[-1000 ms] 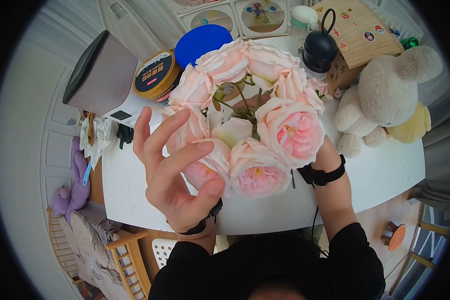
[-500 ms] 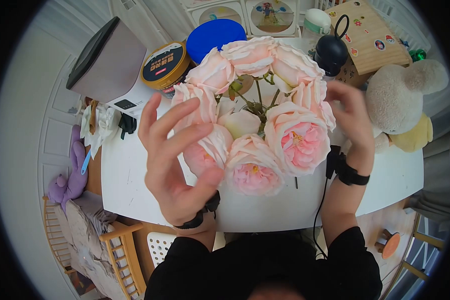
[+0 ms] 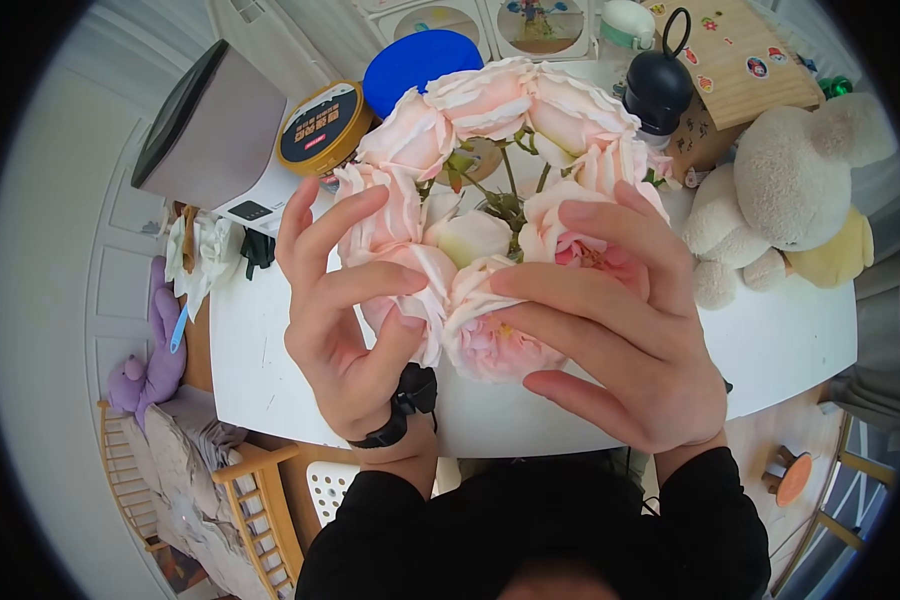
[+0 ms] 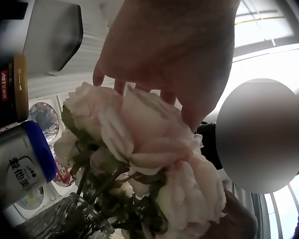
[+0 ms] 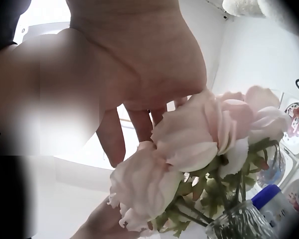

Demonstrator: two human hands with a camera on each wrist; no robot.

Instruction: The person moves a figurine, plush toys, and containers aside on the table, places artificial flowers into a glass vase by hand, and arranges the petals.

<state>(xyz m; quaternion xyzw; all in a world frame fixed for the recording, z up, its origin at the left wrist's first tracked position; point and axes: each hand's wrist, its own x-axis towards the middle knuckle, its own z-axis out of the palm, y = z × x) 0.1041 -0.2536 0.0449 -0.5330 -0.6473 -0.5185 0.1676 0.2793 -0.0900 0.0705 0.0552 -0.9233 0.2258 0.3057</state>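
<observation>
Pale pink roses [image 3: 470, 100] form a ring above the white table [image 3: 260, 350]. Their green stems [image 4: 107, 184] stand in a clear ribbed glass vase [image 4: 65, 219]. My left hand [image 3: 345, 330] holds a petal edge of the lower-left rose [image 3: 432, 275] between thumb and forefinger, its other fingers raised. Over the front rose [image 3: 490, 350] and its right neighbour [image 3: 625, 265] lies my right hand [image 3: 630, 340], fingers spread and slightly bent, fingertips on the petals. In the right wrist view, that hand [image 5: 139, 64] is above the blooms [image 5: 144, 184].
Behind the roses stand a blue-lidded tin [image 3: 415, 70], a gold-rimmed tub [image 3: 320, 130] and a grey appliance [image 3: 210, 130]. To the right are a black bottle [image 3: 658, 92], a sticker-covered wooden board [image 3: 750, 65] and a plush toy [image 3: 795, 180].
My right hand has come from behind the bouquet, round its right side, onto the front roses. The left thumb and forefinger have closed in on the lower-left rose.
</observation>
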